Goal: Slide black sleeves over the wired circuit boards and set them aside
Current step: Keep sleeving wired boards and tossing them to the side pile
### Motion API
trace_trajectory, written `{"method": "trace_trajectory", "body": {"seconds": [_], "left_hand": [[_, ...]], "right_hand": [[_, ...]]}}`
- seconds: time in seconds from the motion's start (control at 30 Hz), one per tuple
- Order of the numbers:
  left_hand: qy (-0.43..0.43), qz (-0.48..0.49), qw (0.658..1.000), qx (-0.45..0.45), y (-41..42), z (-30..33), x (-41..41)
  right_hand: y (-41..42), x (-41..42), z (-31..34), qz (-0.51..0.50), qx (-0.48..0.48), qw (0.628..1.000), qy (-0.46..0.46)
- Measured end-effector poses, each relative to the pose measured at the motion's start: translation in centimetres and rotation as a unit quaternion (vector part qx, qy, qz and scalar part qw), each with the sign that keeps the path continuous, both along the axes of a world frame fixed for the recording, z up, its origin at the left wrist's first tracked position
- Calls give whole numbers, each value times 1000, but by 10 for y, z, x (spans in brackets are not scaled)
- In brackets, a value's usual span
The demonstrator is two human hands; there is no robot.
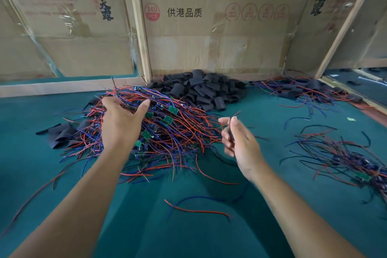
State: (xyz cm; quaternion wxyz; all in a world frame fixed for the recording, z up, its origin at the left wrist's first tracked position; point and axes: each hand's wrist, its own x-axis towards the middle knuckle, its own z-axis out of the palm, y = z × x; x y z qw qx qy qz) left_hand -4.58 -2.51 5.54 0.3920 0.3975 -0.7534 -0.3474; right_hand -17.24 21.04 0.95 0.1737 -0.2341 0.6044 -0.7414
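On the green table [188, 226] lies a tangle of wired boards [167, 123]; the left hand [120, 123] reaches over it, fingers spread and loose, while the right hand [238, 138] pinches a black sleeve [231, 130], the sleeve pile [201, 88] behind

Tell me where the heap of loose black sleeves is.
The sleeve heap sits centre-back on the green table, against the cardboard wall, behind the wire pile.
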Motion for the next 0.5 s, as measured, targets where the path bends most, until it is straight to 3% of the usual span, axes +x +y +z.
{"method": "trace_trajectory", "body": {"seconds": [0.1,0.17,0.33,0.5], "left_hand": [[-153,41,987,-32,-8,7,-3],[-170,25,984,-35,-7,6,-3],[43,-56,997,29,13,8,1],[257,-150,952,65,61,18,11]], "right_hand": [[-1,1,-1,4,-6,1000,-10],[-2,0,-1,5,-2,1000,-9],[-1,2,-1,-3,15,1000,-7],[1,0,-1,18,-1,1000,-21]]}}
